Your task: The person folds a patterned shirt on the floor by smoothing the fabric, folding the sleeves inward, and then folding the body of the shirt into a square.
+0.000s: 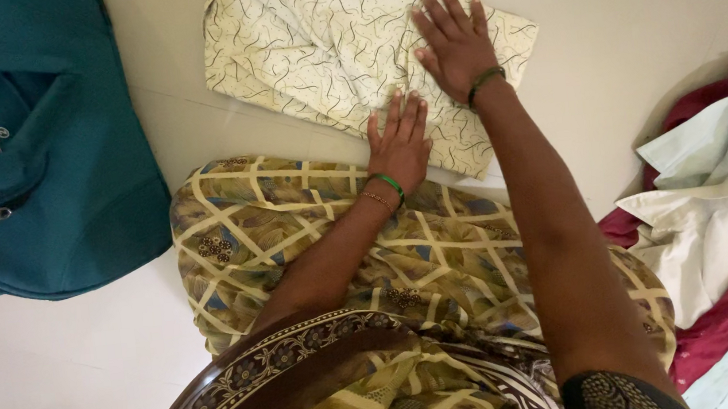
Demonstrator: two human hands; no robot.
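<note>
Pressing flat: folded cream cloth [350, 63] with dark squiggles, on the floor [70, 384], upper centre of frame. Left hand [399, 143] and right hand [455, 40] open, palms down on it. Step judged: smoothing the fold. Next calls for another fold or a lift.

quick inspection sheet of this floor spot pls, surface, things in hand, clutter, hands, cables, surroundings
surface: pale floor, small stain at top edge
job's things: folded cream cloth with dark squiggle print, lying flat on the floor
clutter: heap of loose clothes, white, pale blue and maroon, at right
grippers: left hand and right hand both flat, palms down on the cloth, no grip closed
cables: nothing seen
surroundings: teal zipped bag at left; patterned yellow garment over the person's lap
</note>
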